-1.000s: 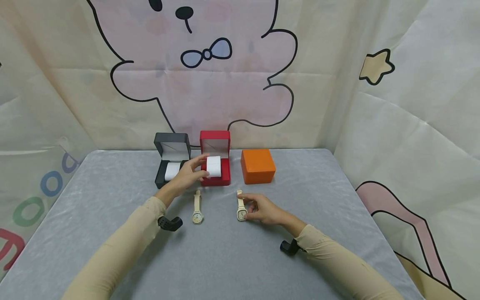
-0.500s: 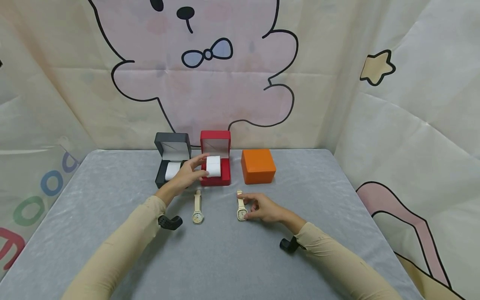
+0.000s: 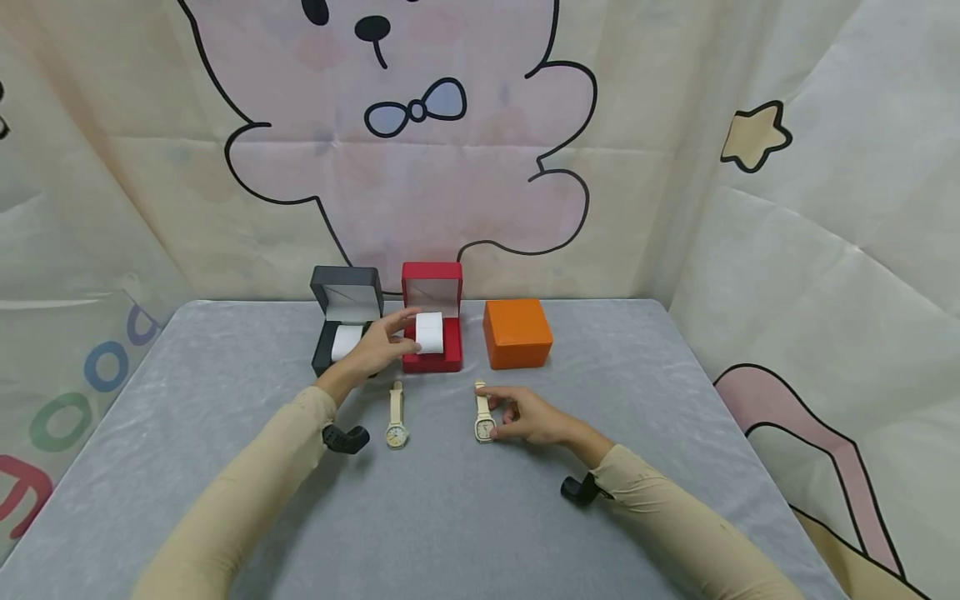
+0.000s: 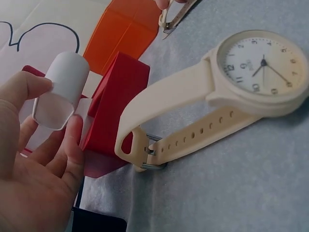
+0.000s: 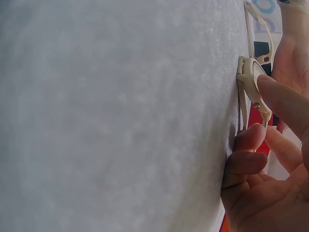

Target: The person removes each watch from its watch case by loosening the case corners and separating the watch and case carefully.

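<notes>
In the head view my left hand [image 3: 367, 352] holds a white watch cushion [image 3: 430, 333] at the open red watch box [image 3: 453, 354]. The left wrist view shows this cushion [image 4: 70, 77] as a hollow roll, pinched between thumb and fingers. My right hand [image 3: 534, 417] grips a cream wristwatch [image 3: 485, 428] lying on the table. Its thumb is at the watch case and a forefinger reaches the strap, while the other fingers curl, as the right wrist view of the watch [image 5: 252, 82] shows. A second cream wristwatch [image 3: 396, 421] lies to the left, untouched.
A dark grey watch box [image 3: 322, 348] stands open at the left with a white cushion [image 3: 346, 340] inside, partly behind my left hand. To the right of the red box is a closed orange box [image 3: 518, 335]. Grey cloth covers the table [image 3: 450, 525], and printed curtains [image 3: 637, 208] surround it.
</notes>
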### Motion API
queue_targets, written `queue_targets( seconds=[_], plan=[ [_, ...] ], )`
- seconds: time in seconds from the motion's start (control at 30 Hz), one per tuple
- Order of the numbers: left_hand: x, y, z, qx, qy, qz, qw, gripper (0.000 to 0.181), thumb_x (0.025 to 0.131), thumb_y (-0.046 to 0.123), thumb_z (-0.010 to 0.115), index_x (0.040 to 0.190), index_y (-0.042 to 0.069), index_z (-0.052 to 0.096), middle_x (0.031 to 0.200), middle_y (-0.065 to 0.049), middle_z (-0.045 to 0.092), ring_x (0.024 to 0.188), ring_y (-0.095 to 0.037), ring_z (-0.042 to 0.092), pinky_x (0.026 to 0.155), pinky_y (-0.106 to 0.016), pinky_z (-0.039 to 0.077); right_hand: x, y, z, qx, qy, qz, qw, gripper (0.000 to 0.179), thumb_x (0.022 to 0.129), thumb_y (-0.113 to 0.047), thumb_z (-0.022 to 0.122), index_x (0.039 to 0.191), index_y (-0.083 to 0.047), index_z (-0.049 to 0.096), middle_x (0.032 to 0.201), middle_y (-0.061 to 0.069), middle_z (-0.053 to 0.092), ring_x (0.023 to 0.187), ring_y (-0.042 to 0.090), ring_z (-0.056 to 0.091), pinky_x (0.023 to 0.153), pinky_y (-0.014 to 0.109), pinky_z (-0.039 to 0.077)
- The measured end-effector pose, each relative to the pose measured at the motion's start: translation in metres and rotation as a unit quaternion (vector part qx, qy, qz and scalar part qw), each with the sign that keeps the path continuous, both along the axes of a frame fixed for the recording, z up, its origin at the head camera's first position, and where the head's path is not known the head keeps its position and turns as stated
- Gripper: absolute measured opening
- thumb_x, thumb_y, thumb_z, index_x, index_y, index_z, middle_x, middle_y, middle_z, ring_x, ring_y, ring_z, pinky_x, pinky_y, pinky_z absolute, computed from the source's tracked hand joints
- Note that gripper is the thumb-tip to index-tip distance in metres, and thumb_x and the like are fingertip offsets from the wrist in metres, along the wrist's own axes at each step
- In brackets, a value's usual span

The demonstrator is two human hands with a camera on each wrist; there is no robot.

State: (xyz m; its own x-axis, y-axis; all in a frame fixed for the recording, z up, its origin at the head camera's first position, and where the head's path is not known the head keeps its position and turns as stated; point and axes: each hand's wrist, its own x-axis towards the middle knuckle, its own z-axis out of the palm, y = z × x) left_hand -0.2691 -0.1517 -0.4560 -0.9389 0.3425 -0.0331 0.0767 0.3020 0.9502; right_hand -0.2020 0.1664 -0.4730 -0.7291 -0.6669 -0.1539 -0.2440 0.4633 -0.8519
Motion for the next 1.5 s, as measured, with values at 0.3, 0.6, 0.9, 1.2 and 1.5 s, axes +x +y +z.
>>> queue_targets(
  seconds=[0.3, 0.6, 0.9, 1.2, 1.5],
  plan=[
    [-0.006, 0.002, 0.0, -0.04, 0.022, 0.002, 0.999, 0.071, 0.093, 0.011, 0.068, 0.157, 0.012, 0.038, 0.155, -0.02, 0.045, 0.114, -0.028, 0.059, 0.085, -0.024, 0.05, -0.001, 0.0, 0.001, -0.01, 0.011, 0.011, 0.9998, 0.069, 0.088, -0.005, 0.077, 0.149, -0.001, 0.047, 0.114, 0.02, 0.057, 0.068, 0.008, 0.047, 0.061, 0.015, 0.042],
    [-0.007, 0.004, -0.004, -0.04, 0.062, -0.008, 0.9972, 0.071, 0.091, 0.012, 0.067, 0.155, 0.002, 0.038, 0.146, -0.029, 0.05, 0.096, -0.018, 0.059, 0.077, -0.023, 0.049, -0.001, 0.001, 0.001, -0.005, 0.006, 0.008, 0.9999, 0.068, 0.087, -0.003, 0.076, 0.149, -0.001, 0.048, 0.114, 0.019, 0.056, 0.067, 0.007, 0.046, 0.061, 0.015, 0.041],
    [-0.008, 0.007, -0.002, -0.059, 0.055, -0.004, 0.9967, 0.071, 0.091, 0.004, 0.069, 0.155, 0.002, 0.038, 0.151, -0.025, 0.048, 0.096, -0.021, 0.061, 0.076, -0.02, 0.048, -0.002, 0.002, 0.0, -0.008, -0.005, 0.014, 0.9999, 0.068, 0.088, -0.005, 0.077, 0.149, -0.001, 0.047, 0.114, 0.018, 0.056, 0.068, 0.008, 0.047, 0.061, 0.015, 0.042],
    [-0.009, 0.008, -0.001, -0.079, 0.055, -0.007, 0.9953, 0.071, 0.09, 0.005, 0.07, 0.154, 0.003, 0.039, 0.139, -0.021, 0.056, 0.09, -0.017, 0.059, 0.075, -0.024, 0.048, -0.002, 0.002, 0.001, -0.008, -0.003, 0.019, 0.9998, 0.067, 0.088, -0.006, 0.077, 0.148, 0.0, 0.048, 0.115, 0.019, 0.057, 0.068, 0.01, 0.048, 0.062, 0.015, 0.043],
    [-0.012, 0.008, -0.003, -0.09, 0.058, -0.015, 0.9941, 0.072, 0.089, 0.003, 0.07, 0.154, 0.001, 0.039, 0.096, -0.015, 0.067, 0.077, -0.01, 0.059, 0.065, -0.024, 0.046, -0.001, 0.002, 0.002, -0.008, 0.001, 0.02, 0.9998, 0.066, 0.088, -0.006, 0.077, 0.148, 0.001, 0.048, 0.115, 0.019, 0.057, 0.068, 0.009, 0.048, 0.061, 0.016, 0.043]
  ],
)
